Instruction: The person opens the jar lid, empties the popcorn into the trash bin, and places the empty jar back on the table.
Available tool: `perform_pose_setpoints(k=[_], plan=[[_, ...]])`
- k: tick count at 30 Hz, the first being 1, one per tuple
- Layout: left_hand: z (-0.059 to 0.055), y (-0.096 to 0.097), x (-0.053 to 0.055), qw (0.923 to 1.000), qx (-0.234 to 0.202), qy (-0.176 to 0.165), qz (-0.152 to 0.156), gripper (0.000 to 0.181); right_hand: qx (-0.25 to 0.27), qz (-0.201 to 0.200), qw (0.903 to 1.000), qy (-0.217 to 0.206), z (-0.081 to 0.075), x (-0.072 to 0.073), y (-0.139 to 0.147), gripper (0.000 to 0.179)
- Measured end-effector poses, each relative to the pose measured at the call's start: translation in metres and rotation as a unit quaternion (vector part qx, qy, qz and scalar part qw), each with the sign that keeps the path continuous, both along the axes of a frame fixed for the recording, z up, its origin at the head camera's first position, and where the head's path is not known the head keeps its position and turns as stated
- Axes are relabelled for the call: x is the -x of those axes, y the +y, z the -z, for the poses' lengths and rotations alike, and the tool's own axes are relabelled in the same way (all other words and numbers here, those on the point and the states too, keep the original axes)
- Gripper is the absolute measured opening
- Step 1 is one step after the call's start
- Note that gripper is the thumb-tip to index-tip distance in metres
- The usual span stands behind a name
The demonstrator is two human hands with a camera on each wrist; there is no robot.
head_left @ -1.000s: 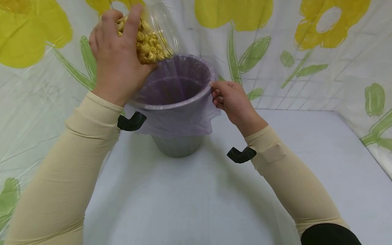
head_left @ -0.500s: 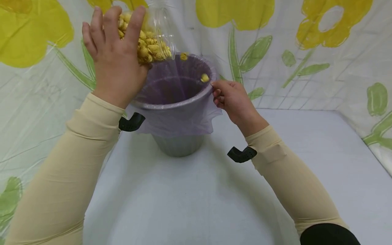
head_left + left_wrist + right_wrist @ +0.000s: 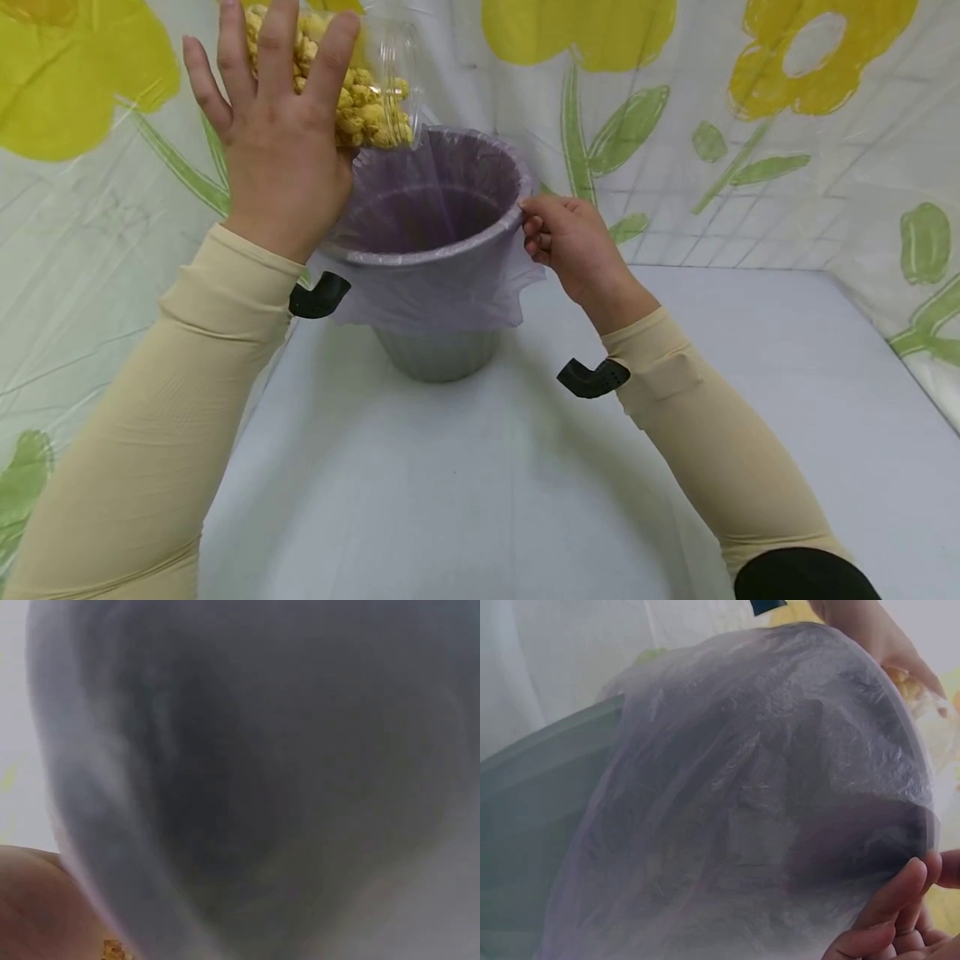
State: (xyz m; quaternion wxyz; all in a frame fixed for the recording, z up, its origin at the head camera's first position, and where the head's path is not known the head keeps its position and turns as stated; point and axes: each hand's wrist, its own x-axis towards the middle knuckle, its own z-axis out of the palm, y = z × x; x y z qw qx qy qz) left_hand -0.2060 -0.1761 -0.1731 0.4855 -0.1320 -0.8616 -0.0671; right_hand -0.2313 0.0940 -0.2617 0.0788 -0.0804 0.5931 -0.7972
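In the head view my left hand [image 3: 288, 142] grips a clear jar [image 3: 390, 62] of yellow popcorn [image 3: 367, 112]. The jar lies on its side, its mouth facing right above the far left rim of a grey trash bin [image 3: 438, 354]. A thin purple trash bag [image 3: 427, 292] lines the bin and hangs over its rim. My right hand [image 3: 573, 246] pinches the bag at the right rim between thumb and fingertips; the right wrist view shows these fingers [image 3: 900, 892] up close. In the left wrist view the lined bin [image 3: 97, 772] appears blurred and very near.
The bin stands on a white table [image 3: 465, 483]. Behind it hangs a white sheet [image 3: 810, 167] printed with yellow flowers and green leaves. Black curved pieces [image 3: 321, 296] stick out at both wrists.
The jar has shifted slightly left and now lies more level. Half a second ago popcorn pieces were falling into the bin; none is in the air now. My right hand has kept its place.
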Motion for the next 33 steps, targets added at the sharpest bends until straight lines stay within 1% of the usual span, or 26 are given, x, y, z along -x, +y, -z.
perform_pose_setpoints(k=[6, 18, 22, 28, 33], plan=[[-0.0001, 0.0, 0.0001, 1.0, 0.008, 0.004, -0.004, 0.075, 0.003, 0.0, 1.0, -0.002, 0.0001, 0.0007, 0.0008, 0.033], [0.0015, -0.0004, 0.001, 0.9998, 0.017, -0.001, -0.005, 0.084, 0.003, 0.003, 1.0, -0.004, 0.0006, 0.0019, 0.0006, 0.033], [0.0018, -0.0015, 0.0025, 0.9998, 0.016, 0.007, -0.001, 0.084, 0.001, 0.005, 1.0, -0.005, -0.0001, 0.0016, -0.0002, 0.033], [0.003, -0.0015, 0.0054, 0.9994, 0.018, 0.028, 0.008, 0.083, -0.003, 0.003, 1.0, -0.002, 0.0001, 0.0014, 0.0002, 0.032], [0.0049, -0.0027, 0.0077, 0.999, 0.033, 0.029, 0.012, 0.077, -0.004, 0.002, 1.0, -0.001, 0.0001, 0.0014, 0.0002, 0.031]])
